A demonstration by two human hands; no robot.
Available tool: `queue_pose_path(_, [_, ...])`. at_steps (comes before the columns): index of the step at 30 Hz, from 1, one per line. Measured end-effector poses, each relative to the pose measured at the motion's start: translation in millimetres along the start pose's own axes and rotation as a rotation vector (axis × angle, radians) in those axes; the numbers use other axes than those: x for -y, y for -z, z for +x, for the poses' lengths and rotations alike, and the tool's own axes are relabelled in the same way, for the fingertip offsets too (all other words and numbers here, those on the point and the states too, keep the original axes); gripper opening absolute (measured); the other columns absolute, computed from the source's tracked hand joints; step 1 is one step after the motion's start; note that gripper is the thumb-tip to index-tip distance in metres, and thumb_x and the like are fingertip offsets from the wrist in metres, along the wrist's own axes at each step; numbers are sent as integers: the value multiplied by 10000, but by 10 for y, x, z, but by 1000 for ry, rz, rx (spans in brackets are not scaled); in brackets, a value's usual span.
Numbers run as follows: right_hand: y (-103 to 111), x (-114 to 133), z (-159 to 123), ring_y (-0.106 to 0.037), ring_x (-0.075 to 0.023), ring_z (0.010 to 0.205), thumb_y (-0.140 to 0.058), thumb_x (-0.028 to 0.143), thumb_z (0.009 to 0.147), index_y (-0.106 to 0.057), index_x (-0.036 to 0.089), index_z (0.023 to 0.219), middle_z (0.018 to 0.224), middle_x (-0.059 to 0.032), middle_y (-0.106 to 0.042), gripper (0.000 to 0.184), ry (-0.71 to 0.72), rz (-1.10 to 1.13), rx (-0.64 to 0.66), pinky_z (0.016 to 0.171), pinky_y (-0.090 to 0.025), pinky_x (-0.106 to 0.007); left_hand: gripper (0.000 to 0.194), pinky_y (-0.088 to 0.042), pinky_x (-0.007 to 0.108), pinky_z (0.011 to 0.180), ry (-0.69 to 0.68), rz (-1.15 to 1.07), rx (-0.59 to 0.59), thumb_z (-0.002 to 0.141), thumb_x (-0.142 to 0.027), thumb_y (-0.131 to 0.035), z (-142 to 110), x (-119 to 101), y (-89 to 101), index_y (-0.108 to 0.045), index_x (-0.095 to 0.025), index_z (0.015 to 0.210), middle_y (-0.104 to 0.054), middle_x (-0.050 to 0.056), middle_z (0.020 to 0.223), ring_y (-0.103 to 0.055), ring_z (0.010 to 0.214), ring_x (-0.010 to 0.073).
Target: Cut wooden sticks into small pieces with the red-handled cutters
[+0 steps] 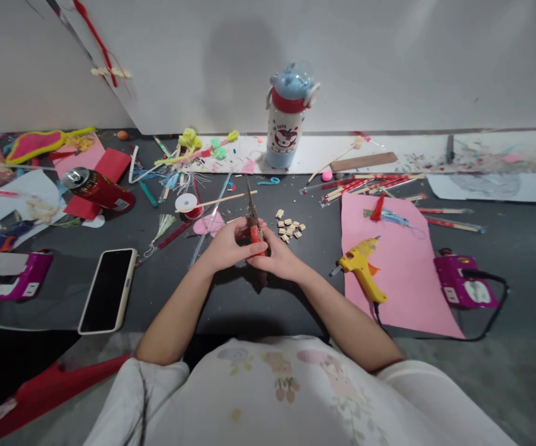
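My left hand [231, 245] and my right hand [278, 255] meet in front of me, fingers closed around the red handles of a pair of scissors [252, 214]. The dark blades point away from me, toward the wall. Some fingers are hidden behind the handles. A thin wooden stick [226, 199] lies beyond my left hand, near a white spool [187, 203]. Just past my right hand is a small pile of short wooden pieces [290, 227] on the dark table [240, 313].
A water bottle [287, 118] stands at the back. To the right, a yellow glue gun [363, 266] lies on pink paper [402, 279], beside a purple power socket [465, 282]. On the left are a phone [108, 290], a tipped red can [101, 189] and craft scraps.
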State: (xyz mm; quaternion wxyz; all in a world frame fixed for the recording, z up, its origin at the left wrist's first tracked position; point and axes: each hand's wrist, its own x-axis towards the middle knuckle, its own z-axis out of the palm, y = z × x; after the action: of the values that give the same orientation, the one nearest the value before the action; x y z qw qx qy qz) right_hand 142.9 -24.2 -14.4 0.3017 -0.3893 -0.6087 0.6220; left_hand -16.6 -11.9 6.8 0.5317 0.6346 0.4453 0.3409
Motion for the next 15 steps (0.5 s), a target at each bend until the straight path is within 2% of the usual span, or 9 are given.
queue_pose_path(2, [10,18,-16,-512,-134,754,-653,351,682,-424,163,1070,879,-6,-525,488,-43,-46,-27,690,-430,-292,536,-514,354,871,-60,61,-77,724,-469,-673,-20,7,46,-566,-143,1136,-644,149,1129,-640,988,222])
queue_pose_path(3, [19,29,-25,-491,-127,720,-659,376,682,-424,168,1053,827,12,-504,486,-63,-71,-33,661,-418,-283,489,-524,342,832,-100,105,-168,768,-484,-618,-35,5,78,-573,-151,1123,-655,135,1095,-649,940,206])
queue_pose_path(6, [52,79,-52,-447,-113,653,-665,427,686,-408,182,1019,730,51,-449,488,-87,-116,-13,604,-378,-263,310,-511,318,759,-276,404,-608,861,-428,-498,-84,-27,194,-624,-173,985,-668,80,935,-632,806,162])
queue_pose_path(7, [61,99,-60,-441,-109,640,-665,429,687,-402,186,994,719,57,-441,473,-86,-125,0,596,-367,-258,265,-496,328,789,-345,544,-726,861,-391,-506,-94,-41,233,-635,-177,948,-663,74,914,-622,826,167])
queue_pose_path(8, [68,119,-67,-436,-106,637,-669,426,682,-397,190,957,720,58,-439,453,-81,-141,10,593,-361,-255,229,-478,343,835,-409,675,-796,850,-359,-531,-99,-53,269,-643,-179,937,-661,75,920,-614,870,178])
queue_pose_path(9, [72,137,-73,-431,-102,634,-669,425,681,-392,194,924,726,58,-437,435,-75,-158,22,591,-354,-252,212,-459,357,877,-455,788,-807,833,-335,-561,-98,-60,300,-648,-182,951,-664,81,944,-607,921,193])
queue_pose_path(11, [74,161,-83,-423,-99,633,-670,422,678,-391,195,899,735,55,-433,422,-60,-190,48,593,-350,-253,230,-446,358,910,-477,930,-718,824,-311,-582,-84,-50,347,-649,-188,1008,-676,87,994,-604,983,208])
queue_pose_path(13, [75,170,-90,-420,-101,635,-669,421,676,-406,194,924,740,53,-431,427,-46,-214,69,603,-354,-257,228,-465,323,876,-446,982,-620,853,-298,-546,-71,-12,375,-650,-193,1026,-693,80,993,-623,968,194])
queue_pose_path(15, [79,171,-96,-425,-107,648,-667,421,676,-421,191,963,751,48,-439,442,-32,-229,88,618,-362,-262,221,-483,283,817,-425,988,-583,879,-288,-506,-71,35,393,-663,-194,1003,-709,71,952,-645,915,172])
